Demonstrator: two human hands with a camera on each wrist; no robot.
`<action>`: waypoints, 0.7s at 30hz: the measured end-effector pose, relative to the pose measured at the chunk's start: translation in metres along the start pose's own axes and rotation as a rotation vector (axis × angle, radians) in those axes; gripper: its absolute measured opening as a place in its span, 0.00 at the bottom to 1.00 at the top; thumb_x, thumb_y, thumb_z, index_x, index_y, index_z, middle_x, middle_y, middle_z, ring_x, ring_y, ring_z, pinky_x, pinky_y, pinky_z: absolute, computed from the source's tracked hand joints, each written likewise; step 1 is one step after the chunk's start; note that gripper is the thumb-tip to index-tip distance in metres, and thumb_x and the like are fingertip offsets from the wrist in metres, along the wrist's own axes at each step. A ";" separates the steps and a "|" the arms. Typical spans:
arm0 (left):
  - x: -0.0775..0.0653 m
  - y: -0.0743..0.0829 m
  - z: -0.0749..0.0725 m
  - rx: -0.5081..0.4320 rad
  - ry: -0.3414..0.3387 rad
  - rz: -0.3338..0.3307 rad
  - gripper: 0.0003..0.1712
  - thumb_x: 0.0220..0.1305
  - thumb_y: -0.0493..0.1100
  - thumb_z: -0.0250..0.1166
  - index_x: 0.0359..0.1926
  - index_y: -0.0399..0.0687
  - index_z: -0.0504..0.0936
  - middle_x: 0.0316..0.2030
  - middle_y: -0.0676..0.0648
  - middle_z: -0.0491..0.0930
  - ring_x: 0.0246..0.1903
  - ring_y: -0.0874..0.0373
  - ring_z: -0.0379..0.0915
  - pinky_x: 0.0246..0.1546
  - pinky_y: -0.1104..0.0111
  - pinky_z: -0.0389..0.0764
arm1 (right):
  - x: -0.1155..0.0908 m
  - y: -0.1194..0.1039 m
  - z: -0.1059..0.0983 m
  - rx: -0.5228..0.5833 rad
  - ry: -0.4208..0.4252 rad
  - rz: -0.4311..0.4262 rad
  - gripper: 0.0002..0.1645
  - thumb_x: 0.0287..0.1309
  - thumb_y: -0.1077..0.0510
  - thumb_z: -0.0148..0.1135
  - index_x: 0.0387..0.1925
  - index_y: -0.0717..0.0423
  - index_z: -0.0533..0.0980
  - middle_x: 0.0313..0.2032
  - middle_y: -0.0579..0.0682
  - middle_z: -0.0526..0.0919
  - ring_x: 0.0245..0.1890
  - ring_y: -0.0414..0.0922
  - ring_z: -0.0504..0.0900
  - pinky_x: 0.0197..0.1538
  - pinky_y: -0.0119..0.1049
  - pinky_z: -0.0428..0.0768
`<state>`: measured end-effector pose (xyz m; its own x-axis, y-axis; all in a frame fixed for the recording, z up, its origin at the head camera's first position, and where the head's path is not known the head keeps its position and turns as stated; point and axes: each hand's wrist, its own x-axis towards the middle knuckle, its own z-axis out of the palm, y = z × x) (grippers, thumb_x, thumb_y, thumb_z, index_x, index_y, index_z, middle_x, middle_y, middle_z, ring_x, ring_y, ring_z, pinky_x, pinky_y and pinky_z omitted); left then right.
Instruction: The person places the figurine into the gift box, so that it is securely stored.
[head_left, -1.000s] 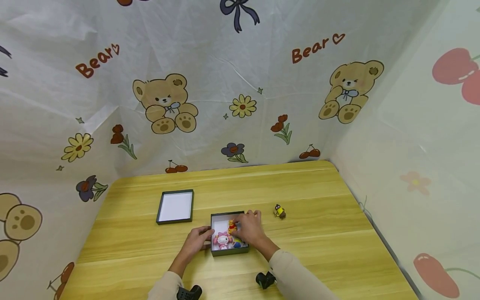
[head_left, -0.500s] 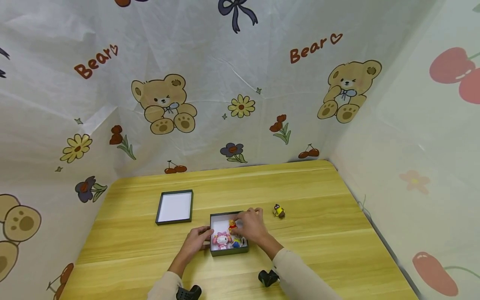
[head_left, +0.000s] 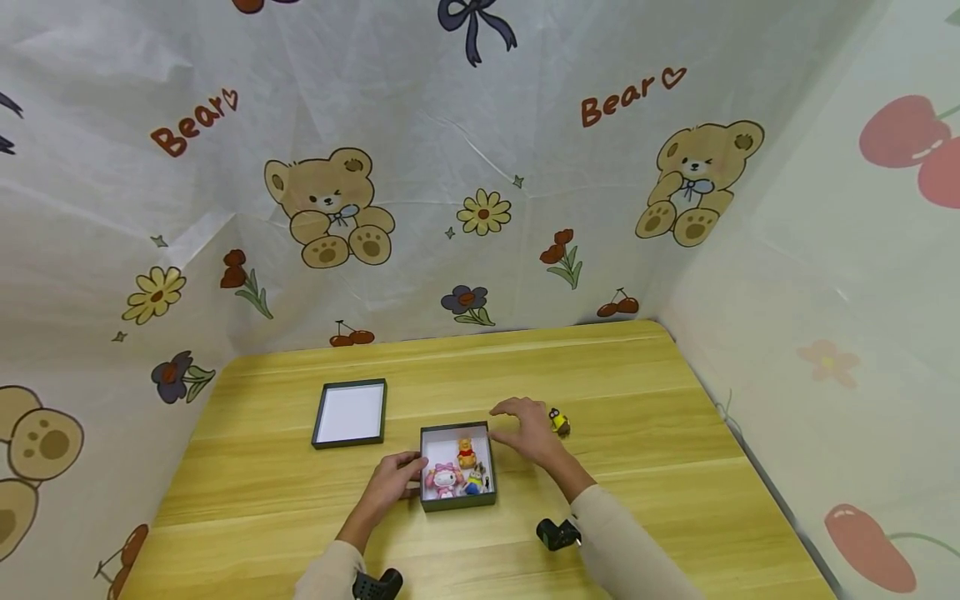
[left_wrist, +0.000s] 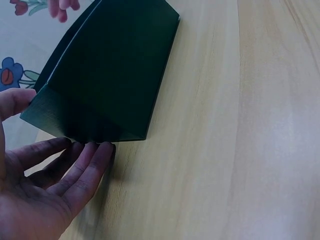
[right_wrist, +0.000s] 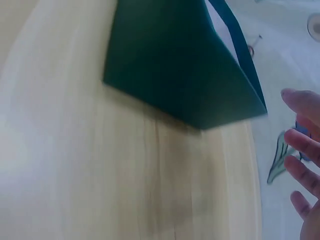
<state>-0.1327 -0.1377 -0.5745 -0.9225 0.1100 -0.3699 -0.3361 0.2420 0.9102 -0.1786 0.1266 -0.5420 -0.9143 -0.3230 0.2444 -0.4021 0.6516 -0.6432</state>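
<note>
My left hand (head_left: 395, 479) holds the left side of a dark green open box (head_left: 460, 504), its thumb at the rim and its fingertips against the outer wall, as the left wrist view of the box (left_wrist: 115, 70) also shows. Inside the white-lined box lie a pink-and-white bunny-eared figurine (head_left: 445, 478), a Winnie-the-Pooh figurine (head_left: 466, 453) and a small yellow-and-blue figurine (head_left: 475, 480). Just off the box's upper right corner is my right hand (head_left: 529, 431), fingers spread and holding nothing. Past its knuckles lies a yellow-and-brown figurine (head_left: 558, 422).
A shallow dark-rimmed lid (head_left: 349, 413) with a white inside lies at the back left of the wooden table (head_left: 645, 500). Printed fabric walls (head_left: 420, 250) stand behind the table and along its sides.
My right hand has let go of the Winnie-the-Pooh figurine and moved out of the box, up and to the right. The left hand stays at the box.
</note>
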 end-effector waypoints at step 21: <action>0.001 -0.004 0.000 0.001 -0.006 0.002 0.30 0.70 0.47 0.56 0.61 0.23 0.68 0.45 0.38 0.80 0.41 0.53 0.77 0.41 0.59 0.83 | -0.017 0.084 -0.041 0.071 -0.003 0.159 0.23 0.53 0.63 0.70 0.52 0.65 0.78 0.55 0.62 0.76 0.56 0.62 0.73 0.56 0.60 0.72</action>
<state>-0.1328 -0.1387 -0.5781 -0.9221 0.1160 -0.3691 -0.3340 0.2428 0.9108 -0.1984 0.2152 -0.5701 -0.9659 -0.2222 0.1331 -0.2479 0.6447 -0.7231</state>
